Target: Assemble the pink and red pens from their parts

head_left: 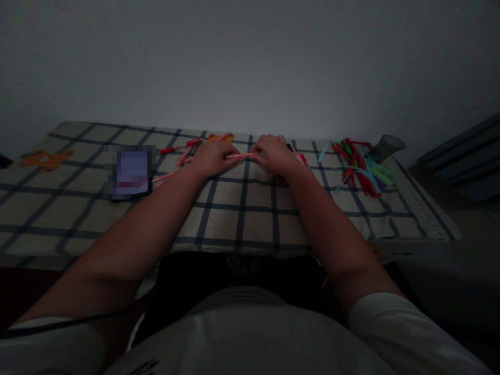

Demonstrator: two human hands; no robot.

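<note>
My left hand (214,158) and my right hand (274,153) are closed on a thin pink strip (245,155), which runs level between them just over the checked tablecloth. Its material I cannot make out. More pink strips (184,156) lie around my left hand, one reaching out to the left past the wrist. Behind that hand rests an orange piece (221,138), partly covered. A red pen (192,142) is to its upper left. Beside my right wrist several red and pink pieces (300,156) show, partly hidden by the hand and forearm.
A phone-like device with a lit, blurred screen (133,173) lies left of my forearm. An orange openwork piece (46,160) is at the far left. On the right are a heap of red, green and blue strips (361,169) and a cup (387,147). A wall (250,67) stands behind the table.
</note>
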